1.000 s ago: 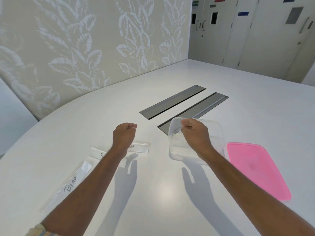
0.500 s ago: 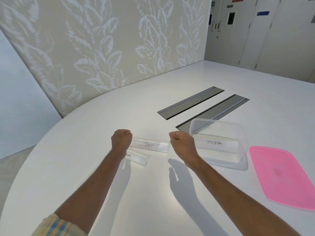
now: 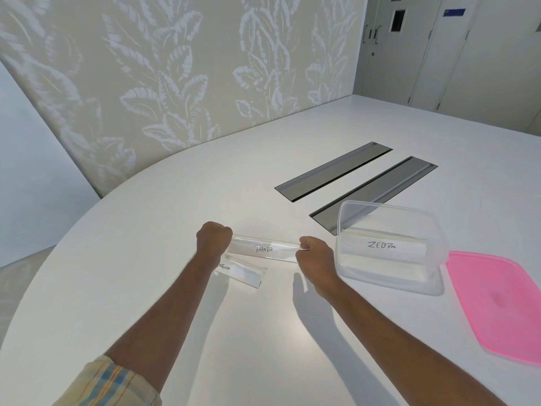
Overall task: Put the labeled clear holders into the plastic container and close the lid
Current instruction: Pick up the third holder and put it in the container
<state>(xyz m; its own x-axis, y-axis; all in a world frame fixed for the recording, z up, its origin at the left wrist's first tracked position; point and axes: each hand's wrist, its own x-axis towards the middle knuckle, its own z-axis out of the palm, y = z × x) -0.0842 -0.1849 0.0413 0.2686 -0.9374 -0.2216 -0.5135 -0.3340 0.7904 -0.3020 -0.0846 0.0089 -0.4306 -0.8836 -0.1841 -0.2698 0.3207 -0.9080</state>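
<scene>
A clear holder labeled PANDA (image 3: 263, 249) lies across the white table between my hands. My left hand (image 3: 213, 238) is closed at its left end and my right hand (image 3: 314, 254) grips its right end. A second clear holder labeled PENGUIN (image 3: 243, 271) lies just in front of it, partly hidden by my left wrist. The clear plastic container (image 3: 433, 230) stands open to the right, with a holder labeled ZEBRA (image 3: 383, 246) inside. The pink lid (image 3: 497, 300) lies flat on the table right of the container.
Two grey recessed cable slots (image 3: 333, 171) run diagonally across the white table (image 3: 146, 259) behind the container. A leaf-patterned wall (image 3: 175, 83) borders the table's curved far left edge. Doors stand at the back right.
My right hand left the container, where the ZEBRA holder now lies, and moved left to the PANDA holder's right end. The view turned left; the BEAR holder is out of view.
</scene>
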